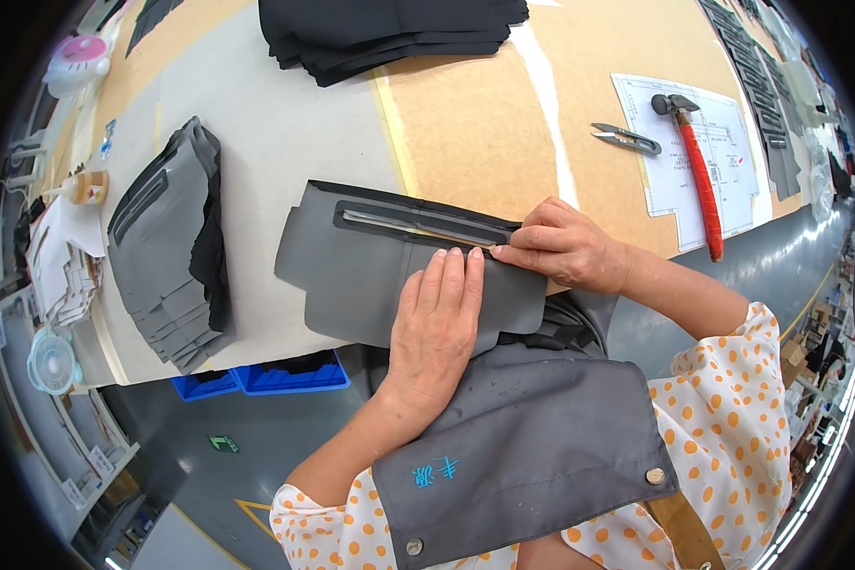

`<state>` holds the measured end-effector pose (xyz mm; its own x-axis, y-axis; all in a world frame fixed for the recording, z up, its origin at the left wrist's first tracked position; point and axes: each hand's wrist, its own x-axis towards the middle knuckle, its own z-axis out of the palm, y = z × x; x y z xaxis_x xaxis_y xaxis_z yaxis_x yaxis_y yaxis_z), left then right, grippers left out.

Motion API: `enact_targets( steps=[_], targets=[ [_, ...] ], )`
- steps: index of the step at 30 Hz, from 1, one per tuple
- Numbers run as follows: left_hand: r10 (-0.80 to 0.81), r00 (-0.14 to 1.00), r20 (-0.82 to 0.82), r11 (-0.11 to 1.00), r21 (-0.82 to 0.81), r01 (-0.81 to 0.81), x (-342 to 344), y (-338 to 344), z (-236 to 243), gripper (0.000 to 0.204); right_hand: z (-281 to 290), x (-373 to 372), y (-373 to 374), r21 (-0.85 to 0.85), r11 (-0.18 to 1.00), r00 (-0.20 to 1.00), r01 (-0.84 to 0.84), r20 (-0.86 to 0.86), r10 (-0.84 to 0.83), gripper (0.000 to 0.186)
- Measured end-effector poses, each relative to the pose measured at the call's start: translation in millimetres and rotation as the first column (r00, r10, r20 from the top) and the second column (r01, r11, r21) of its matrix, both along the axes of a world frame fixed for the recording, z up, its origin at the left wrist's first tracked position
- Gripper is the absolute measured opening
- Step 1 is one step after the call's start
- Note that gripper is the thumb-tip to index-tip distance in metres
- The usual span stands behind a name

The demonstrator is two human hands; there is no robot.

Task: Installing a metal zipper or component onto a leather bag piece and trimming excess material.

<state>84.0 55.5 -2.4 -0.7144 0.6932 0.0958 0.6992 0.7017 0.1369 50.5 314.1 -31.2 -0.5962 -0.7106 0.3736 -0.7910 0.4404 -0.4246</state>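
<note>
A grey, flat-cut panel (pixel 347 271) lies at the table's front edge, its far edge trimmed in black. Along its upper part runs a long slot (pixel 418 226) with a black border; a pale strip shows inside. My left hand (pixel 437 309) lies flat on the panel below the slot, fingers stretched out and fingertips close to the border. At the slot's right end, my right hand (pixel 565 249) is closed, with thumb and curled fingers pinching the panel around the border. Its fingers partly hide what lies between them.
To the left lies a stack of grey panels (pixel 161 256); black pieces (pixel 389 38) are piled at the far side. On the right, a red-handled hammer (pixel 698 176) and thread snips (pixel 627 139) rest by a paper pattern (pixel 641 100). Blue bins (pixel 294 377) stand below the table edge.
</note>
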Motion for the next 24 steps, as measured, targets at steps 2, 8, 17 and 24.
enact_targets(
  steps=[2, 8, 17, 24],
  targets=[
    [0.001, 1.000, 0.002, 1.000, -0.001, -0.001, 1, 0, 0, 0.050, 2, 0, 3, 0.034, 0.998, 0.999, -0.044, -0.022, 0.044, 0.051],
    [-0.005, 0.999, 0.045, 1.000, -0.008, 0.005, 1, 0, 6, 0.052, 4, -3, 5, 0.032, 0.994, 0.994, -0.102, -0.045, 0.103, 0.042],
    [0.010, 0.984, 0.175, 0.998, -0.059, 0.000, 4, -1, 9, 0.059, 4, -1, 10, 0.031, 0.992, 0.992, -0.126, -0.002, 0.126, 0.043],
    [0.001, 0.988, 0.153, 0.998, -0.068, 0.009, 4, -2, 7, 0.058, 4, 0, 11, 0.002, 0.995, 0.995, -0.102, 0.002, 0.102, 0.043]
  ],
)
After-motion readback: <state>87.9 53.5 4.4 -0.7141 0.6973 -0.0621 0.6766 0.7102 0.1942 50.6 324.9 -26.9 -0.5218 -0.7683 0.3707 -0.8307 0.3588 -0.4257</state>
